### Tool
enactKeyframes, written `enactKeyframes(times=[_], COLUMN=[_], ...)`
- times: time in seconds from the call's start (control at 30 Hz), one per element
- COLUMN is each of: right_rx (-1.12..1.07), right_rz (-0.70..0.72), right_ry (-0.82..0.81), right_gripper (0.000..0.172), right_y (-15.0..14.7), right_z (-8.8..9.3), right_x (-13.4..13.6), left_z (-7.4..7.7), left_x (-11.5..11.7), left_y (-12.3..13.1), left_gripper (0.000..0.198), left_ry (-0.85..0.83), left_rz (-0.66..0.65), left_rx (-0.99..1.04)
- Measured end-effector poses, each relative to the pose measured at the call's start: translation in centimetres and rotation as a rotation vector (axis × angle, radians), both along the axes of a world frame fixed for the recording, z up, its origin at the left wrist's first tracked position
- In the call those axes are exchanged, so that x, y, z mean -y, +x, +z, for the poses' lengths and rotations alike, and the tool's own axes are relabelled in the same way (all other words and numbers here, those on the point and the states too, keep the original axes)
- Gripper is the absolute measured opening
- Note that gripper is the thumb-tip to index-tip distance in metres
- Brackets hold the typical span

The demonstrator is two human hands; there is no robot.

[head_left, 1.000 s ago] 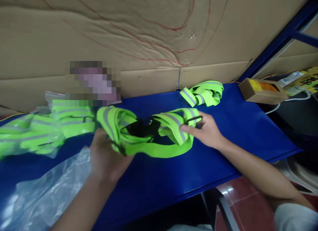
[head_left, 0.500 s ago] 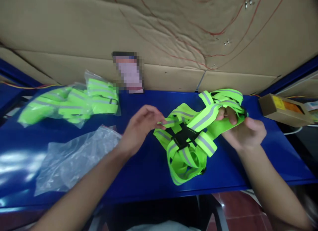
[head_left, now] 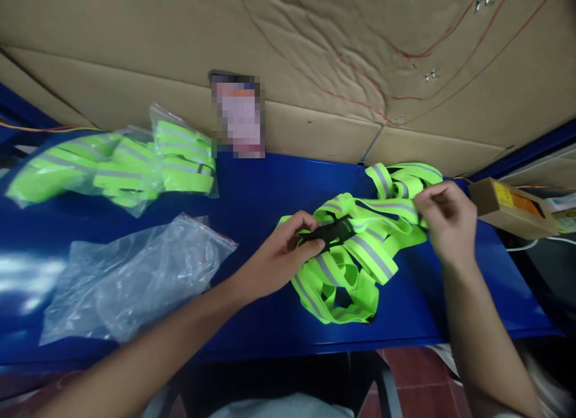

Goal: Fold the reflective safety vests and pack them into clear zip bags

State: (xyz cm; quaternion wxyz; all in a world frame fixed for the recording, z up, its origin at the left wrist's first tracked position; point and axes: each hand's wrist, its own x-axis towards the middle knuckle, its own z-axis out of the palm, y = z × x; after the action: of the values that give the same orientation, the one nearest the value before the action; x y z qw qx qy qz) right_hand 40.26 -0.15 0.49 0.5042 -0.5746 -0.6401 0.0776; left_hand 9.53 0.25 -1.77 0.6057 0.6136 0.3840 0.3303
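Note:
A tangle of yellow-green reflective straps (head_left: pixel 373 250) with grey stripes lies on the blue table. My left hand (head_left: pixel 292 244) pinches the black plastic piece (head_left: pixel 335 232) near the middle of the straps, its thumb on top. My right hand (head_left: pixel 443 217) is closed on a strap at the right side of the tangle; its fingertips are partly hidden. Behind, another looped part of the straps (head_left: pixel 405 175) rests near the cardboard.
Bagged green straps (head_left: pixel 184 160) lie at the back left of the blue table (head_left: pixel 252 322). Nearer is a crumpled clear bag (head_left: pixel 148 280). A phone-like object (head_left: pixel 243 115), blurred out, leans on the cardboard wall (head_left: pixel 315 130). A small cardboard box (head_left: pixel 508 208) stands at the right.
My left hand has moved right from the strap edge and gripped the black piece. My right hand has turned over and pulls a strap up at the right. The view has shifted slightly.

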Motion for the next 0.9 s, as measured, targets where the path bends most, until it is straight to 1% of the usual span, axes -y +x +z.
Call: enactKeyframes(times=[0.03,0.07,0.1,0.13,0.2,0.23,0.27,0.3,0.37,0.4,0.5,0.6,0.7,0.8,0.9], right_rx=[0.134,0.229,0.300,0.362,0.520,0.596,0.655,0.684,0.682,0.680,0.728,0.838,0.936,0.919,0.860], right_rz=[-0.052,-0.042,0.014,0.103,0.305,0.379,0.424,0.444,0.450,0.447,0.440,0.412,0.403,0.425,0.442], right_ry=[0.077,0.127,0.151,0.151,0.090,0.067,0.051,0.043,0.011,-0.021,-0.091,-0.008,0.097,0.133,0.104], right_gripper=[0.025,0.034,0.043,0.048,0.058,0.060,0.060,0.055,0.044,0.042,0.041,0.036,0.026,0.018,0.019], right_y=[-0.6,-1.4,-2.4,-3.5,-5.5,-6.3,-7.0,-7.4,-7.8,-7.8,-7.7,-7.9,-8.3,-8.6,-8.0], right_z=[0.1,0.3,0.4,0.4,0.1,-0.2,-0.5,-0.9,-1.5,-1.7,-1.9,-1.8,-1.9,-2.1,-2.0], right_x=[0.2,0.6,1.0,1.5,2.5,2.8,3.0,3.1,3.0,2.9,2.8,3.1,3.4,3.5,3.3], left_z=[-0.1,-0.3,-0.5,-0.7,-1.0,-1.1,-1.1,-1.1,-1.2,-1.3,-1.7,-1.9,-1.8,-1.5,-0.8], left_x=[0.0,0.0,0.1,0.1,0.2,0.2,0.2,0.3,0.4,0.4,0.6,0.8,1.0,1.1,0.6], left_y=[0.0,0.1,0.2,0.3,0.4,0.5,0.5,0.5,0.4,0.4,0.4,0.4,0.4,0.4,0.2], left_gripper=[0.015,0.014,0.015,0.017,0.018,0.017,0.016,0.016,0.017,0.018,0.025,0.027,0.027,0.026,0.024], left_ry=[-0.020,-0.043,-0.068,-0.092,-0.093,-0.065,-0.027,0.012,0.057,0.060,0.078,0.163,0.185,0.183,0.243], left_rz=[0.023,0.044,0.056,0.057,0.045,0.034,0.026,0.020,0.017,0.018,-0.019,-0.066,-0.061,-0.086,-0.125], left_rx=[-0.006,-0.007,-0.003,0.005,0.010,-0.001,-0.019,-0.044,-0.094,-0.106,-0.114,-0.151,-0.184,-0.201,-0.185])
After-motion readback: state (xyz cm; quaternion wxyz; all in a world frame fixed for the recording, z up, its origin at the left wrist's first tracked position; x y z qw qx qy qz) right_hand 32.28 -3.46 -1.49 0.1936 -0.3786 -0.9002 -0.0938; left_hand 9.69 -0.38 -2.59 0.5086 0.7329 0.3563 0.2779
